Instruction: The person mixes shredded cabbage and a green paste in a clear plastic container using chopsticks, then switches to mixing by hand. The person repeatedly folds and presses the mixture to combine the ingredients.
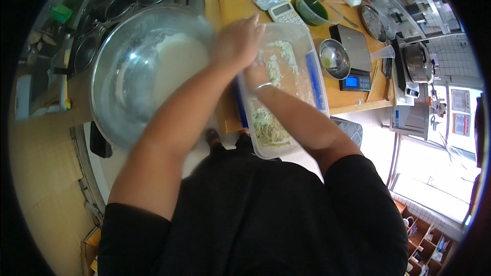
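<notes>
A clear plastic tub (307,34) with blue side clips stands before me, with crumbly pale-green dough and flour in it. My left hand (239,40) is over the tub's left rim, blurred, its fingertips pointing away from me; whether it holds anything does not show. Just below it, my right hand (257,74) reaches inside the tub near the left wall, a silver bangle on the wrist; its fingers are mostly hidden. To the left, a large steel bowl (126,96) contains white flour (180,57), partly behind my left forearm.
On the wooden table (345,101) are a calculator (285,13), a plastic bowl of dark green liquid (314,9), a small steel bowl (334,59), a digital scale (353,46) and a knife (388,84). A steel pot (418,61) stands at the right.
</notes>
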Action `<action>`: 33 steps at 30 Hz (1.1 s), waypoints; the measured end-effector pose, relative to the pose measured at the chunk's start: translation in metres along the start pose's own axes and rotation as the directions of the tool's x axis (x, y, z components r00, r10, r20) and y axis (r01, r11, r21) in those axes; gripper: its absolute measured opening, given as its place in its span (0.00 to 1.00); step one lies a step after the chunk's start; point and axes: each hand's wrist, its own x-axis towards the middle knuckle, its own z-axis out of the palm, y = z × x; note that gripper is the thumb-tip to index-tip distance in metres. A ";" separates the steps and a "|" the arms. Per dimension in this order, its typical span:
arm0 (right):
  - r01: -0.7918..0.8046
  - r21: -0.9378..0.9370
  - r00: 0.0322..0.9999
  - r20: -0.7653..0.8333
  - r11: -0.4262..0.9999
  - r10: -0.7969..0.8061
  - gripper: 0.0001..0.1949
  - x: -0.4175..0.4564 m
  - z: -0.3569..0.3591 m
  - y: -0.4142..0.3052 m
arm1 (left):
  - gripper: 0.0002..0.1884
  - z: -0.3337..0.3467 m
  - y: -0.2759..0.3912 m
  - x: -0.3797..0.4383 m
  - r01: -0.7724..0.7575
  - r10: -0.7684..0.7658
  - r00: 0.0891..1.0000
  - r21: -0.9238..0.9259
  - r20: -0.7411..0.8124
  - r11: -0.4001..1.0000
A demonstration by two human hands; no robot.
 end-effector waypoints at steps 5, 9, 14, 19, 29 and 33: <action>0.355 0.382 0.902 0.101 0.853 -0.420 0.23 -0.055 -0.039 0.042 | 0.21 0.008 -0.006 0.002 -0.074 0.075 0.997 0.099 -0.012 0.992; 0.468 0.340 0.738 0.357 0.815 -0.573 0.31 -0.102 -0.074 0.052 | 0.20 0.006 -0.002 0.001 -0.070 0.073 0.997 0.133 -0.013 0.989; 0.719 0.222 0.610 0.253 0.659 -0.751 0.35 -0.105 -0.071 0.041 | 0.20 0.008 -0.002 0.001 -0.066 0.071 0.997 0.131 -0.034 0.989; 0.829 0.209 0.501 0.137 0.519 -0.855 0.27 -0.102 -0.038 0.055 | 0.20 0.005 0.004 0.001 -0.030 0.028 0.999 0.161 0.016 0.987; 0.317 0.427 0.940 -0.020 0.847 -0.341 0.21 -0.063 -0.024 0.059 | 0.21 0.012 -0.005 0.007 -0.080 0.074 0.996 0.141 0.042 0.987; -0.036 0.715 0.999 0.004 0.699 0.047 0.28 -0.052 -0.061 0.057 | 0.22 0.003 0.001 0.008 -0.002 -0.015 0.993 0.145 0.114 0.989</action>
